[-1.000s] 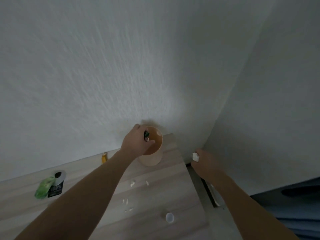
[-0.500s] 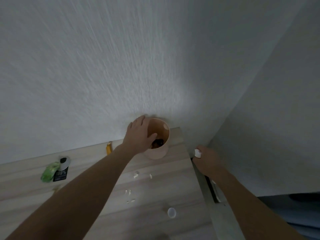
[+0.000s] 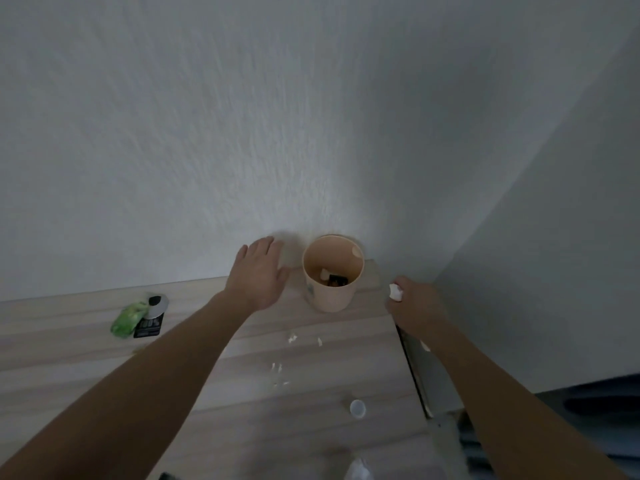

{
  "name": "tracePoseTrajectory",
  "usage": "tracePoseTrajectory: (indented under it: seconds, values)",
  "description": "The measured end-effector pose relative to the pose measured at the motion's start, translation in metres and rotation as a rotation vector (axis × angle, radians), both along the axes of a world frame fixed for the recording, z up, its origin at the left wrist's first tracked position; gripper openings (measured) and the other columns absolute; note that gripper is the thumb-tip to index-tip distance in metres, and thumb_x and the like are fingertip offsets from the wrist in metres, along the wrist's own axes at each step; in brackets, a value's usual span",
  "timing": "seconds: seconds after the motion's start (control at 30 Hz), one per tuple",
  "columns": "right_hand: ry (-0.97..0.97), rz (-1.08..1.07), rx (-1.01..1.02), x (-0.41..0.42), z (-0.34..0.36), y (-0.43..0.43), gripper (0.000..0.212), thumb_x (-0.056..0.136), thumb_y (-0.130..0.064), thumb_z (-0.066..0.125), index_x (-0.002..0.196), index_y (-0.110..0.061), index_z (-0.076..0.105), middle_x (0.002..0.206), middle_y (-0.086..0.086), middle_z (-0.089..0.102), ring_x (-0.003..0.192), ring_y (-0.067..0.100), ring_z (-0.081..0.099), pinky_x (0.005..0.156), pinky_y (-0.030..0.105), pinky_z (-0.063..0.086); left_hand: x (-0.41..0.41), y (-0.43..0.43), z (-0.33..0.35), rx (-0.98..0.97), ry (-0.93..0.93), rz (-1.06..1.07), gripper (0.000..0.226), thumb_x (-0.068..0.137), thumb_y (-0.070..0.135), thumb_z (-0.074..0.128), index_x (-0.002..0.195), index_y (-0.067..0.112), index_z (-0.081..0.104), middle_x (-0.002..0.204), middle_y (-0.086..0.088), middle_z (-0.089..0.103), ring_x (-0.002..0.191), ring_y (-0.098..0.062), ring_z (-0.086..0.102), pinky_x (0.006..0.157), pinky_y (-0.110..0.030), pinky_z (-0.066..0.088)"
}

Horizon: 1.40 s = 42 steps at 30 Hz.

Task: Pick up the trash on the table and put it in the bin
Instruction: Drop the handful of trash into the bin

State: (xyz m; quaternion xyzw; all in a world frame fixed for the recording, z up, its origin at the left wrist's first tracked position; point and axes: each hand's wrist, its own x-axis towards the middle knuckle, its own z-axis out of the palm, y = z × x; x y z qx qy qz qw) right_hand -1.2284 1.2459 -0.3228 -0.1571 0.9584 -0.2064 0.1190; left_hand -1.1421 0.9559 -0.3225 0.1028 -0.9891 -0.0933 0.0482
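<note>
Two bare forearms in view, no sleeves anywhere, and both hands, the left hand [image 3: 258, 271] and right hand [image 3: 414, 308], wear no gloves, rings or watch.

Place: a plain room in a home, seen at a corner.
Walls: white, rough-textured plaster walls [image 3: 207, 150] meeting at right; bare, dimly lit.
Surface: pale wood-grain laminate surface [image 3: 86, 358] pushed against the wall, its right edge near the corner.
Bin: small peach-coloured round plastic bin [image 3: 332, 292] standing on the surface by the wall, with scraps inside.
Clutter: green crumpled wrapper [image 3: 127, 319] beside a black packet [image 3: 149, 325], small white paper bits [image 3: 292, 338], a round white bottle cap [image 3: 357, 408].
Beyond the edge: dark blue fabric [image 3: 588, 410] at lower right, blurred.
</note>
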Motion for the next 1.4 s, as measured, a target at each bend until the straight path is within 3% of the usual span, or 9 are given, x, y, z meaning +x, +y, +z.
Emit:
tracePoseTrajectory:
  seconds: [0.2,0.37,0.5,0.8,1.13,1.27,1.4]
  values:
    - [0.036,0.029,-0.048,-0.004,0.013,-0.047,0.019,0.086,-0.025,0.057,0.102,-0.015,0.057,0.085,0.005,0.064,0.077,0.026,0.060,0.065,0.032,0.046,0.030,-0.034,0.003,0.013,0.025,0.028,0.053,0.095,0.035,0.046,0.141,0.010,0.038,0.148,-0.014,0.038,0.138,-0.030,0.033,0.113,-0.047,0.025]
    - [0.081,0.093,-0.038,-0.024,0.005,-0.078,0.018,0.087,-0.023,0.057,0.098,-0.009,0.059,0.085,0.003,0.056,0.076,0.022,0.052,0.067,0.030,0.035,0.041,-0.053,-0.003,0.040,-0.007,0.065,0.054,0.095,0.036,0.044,0.143,0.011,0.036,0.150,-0.013,0.036,0.139,-0.029,0.031,0.115,-0.046,0.023]
    - [0.070,0.128,0.001,-0.042,-0.007,-0.102,0.025,0.087,-0.032,0.059,0.103,-0.012,0.058,0.084,0.000,0.054,0.075,0.021,0.054,0.065,0.030,0.038,0.039,-0.075,-0.009,0.080,0.005,0.110,0.053,0.096,0.037,0.045,0.142,0.012,0.037,0.150,-0.012,0.038,0.138,-0.028,0.033,0.114,-0.044,0.025]
    - [-0.037,0.187,0.062,-0.071,-0.025,-0.144,0.067,0.067,-0.045,0.075,0.126,-0.025,0.049,0.108,-0.002,0.058,0.096,0.021,0.058,0.081,0.038,0.050,0.026,-0.106,-0.030,0.126,0.004,0.170,0.054,0.095,0.037,0.047,0.142,0.012,0.038,0.150,-0.011,0.038,0.140,-0.027,0.033,0.116,-0.044,0.026]
    - [0.179,0.253,0.137,-0.067,-0.022,-0.139,0.079,0.081,-0.049,0.063,0.145,-0.016,0.032,0.153,0.008,0.033,0.139,0.028,0.030,0.111,0.046,0.033,0.030,-0.106,-0.029,0.135,-0.011,0.182,0.054,0.095,0.038,0.047,0.142,0.012,0.038,0.149,-0.012,0.039,0.138,-0.029,0.034,0.115,-0.045,0.027]
    - [0.246,0.262,0.193,-0.057,-0.010,-0.127,0.082,0.085,-0.053,0.056,0.150,-0.015,0.021,0.158,0.009,0.022,0.146,0.028,0.018,0.116,0.047,0.024,0.036,-0.102,-0.016,0.126,-0.007,0.177,0.055,0.095,0.037,0.048,0.142,0.011,0.038,0.149,-0.013,0.039,0.139,-0.030,0.034,0.115,-0.047,0.027]
    - [0.301,0.271,0.239,-0.040,0.006,-0.117,0.076,0.088,-0.052,0.049,0.149,-0.014,0.022,0.157,0.011,0.025,0.145,0.029,0.021,0.115,0.047,0.025,0.047,-0.093,0.000,0.098,0.007,0.165,0.054,0.095,0.036,0.047,0.142,0.010,0.037,0.150,-0.014,0.038,0.140,-0.030,0.032,0.115,-0.049,0.026]
